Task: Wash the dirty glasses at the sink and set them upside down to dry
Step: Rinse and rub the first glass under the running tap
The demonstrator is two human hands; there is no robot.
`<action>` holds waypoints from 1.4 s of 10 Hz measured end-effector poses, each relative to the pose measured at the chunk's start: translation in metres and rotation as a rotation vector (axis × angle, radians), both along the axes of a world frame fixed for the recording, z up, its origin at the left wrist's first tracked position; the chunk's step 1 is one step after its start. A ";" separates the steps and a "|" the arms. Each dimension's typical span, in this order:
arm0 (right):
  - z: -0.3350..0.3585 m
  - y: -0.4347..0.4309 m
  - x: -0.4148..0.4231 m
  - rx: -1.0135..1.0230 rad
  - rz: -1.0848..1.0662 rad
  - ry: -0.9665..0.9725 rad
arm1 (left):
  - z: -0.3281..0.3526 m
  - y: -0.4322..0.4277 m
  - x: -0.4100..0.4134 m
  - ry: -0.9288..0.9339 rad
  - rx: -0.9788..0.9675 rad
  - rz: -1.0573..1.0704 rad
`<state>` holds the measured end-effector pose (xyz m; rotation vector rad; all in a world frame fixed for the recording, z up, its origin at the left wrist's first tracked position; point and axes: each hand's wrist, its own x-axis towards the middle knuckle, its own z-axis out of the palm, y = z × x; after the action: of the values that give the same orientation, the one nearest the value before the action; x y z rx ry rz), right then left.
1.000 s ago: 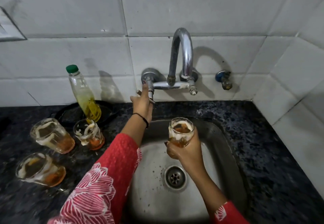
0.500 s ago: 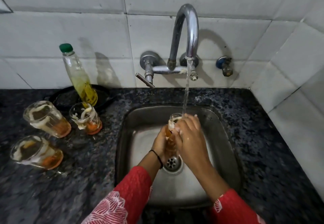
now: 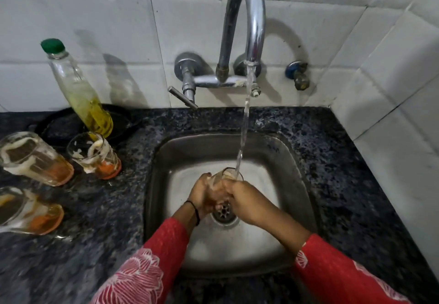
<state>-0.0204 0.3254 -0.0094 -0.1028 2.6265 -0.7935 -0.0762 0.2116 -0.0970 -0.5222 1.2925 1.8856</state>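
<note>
A dirty glass (image 3: 227, 177) is held low in the steel sink (image 3: 164, 161), its rim under the stream of water from the chrome tap (image 3: 247, 18). My left hand (image 3: 202, 194) wraps its left side and my right hand (image 3: 247, 202) grips it from the right; most of the glass is hidden by my fingers. Three more dirty glasses with white smears and orange dregs stand on the dark counter to the left: one at the far left (image 3: 33, 158), one nearer the sink (image 3: 95, 155), one at the front left (image 3: 26, 211).
A clear bottle (image 3: 80, 94) with a green cap and yellow liquid stands behind the glasses, beside a black pan (image 3: 59, 125). The tap lever (image 3: 183, 97) juts out at the left of the tap. A small valve (image 3: 298, 75) sits on the white tiled wall. Speckled counter (image 3: 344, 173) lies right of the sink.
My left hand left the tap lever and came down onto the glass. Water now runs. Both hands and the glass have dropped lower in the sink.
</note>
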 end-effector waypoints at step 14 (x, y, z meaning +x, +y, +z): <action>-0.015 -0.032 -0.018 -0.854 -0.822 -0.240 | 0.015 0.026 0.004 -0.122 0.203 0.193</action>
<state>-0.0388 0.2937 -0.0244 0.8223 1.8736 -1.9894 -0.0723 0.2376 -0.0822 -0.6630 0.9879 2.0809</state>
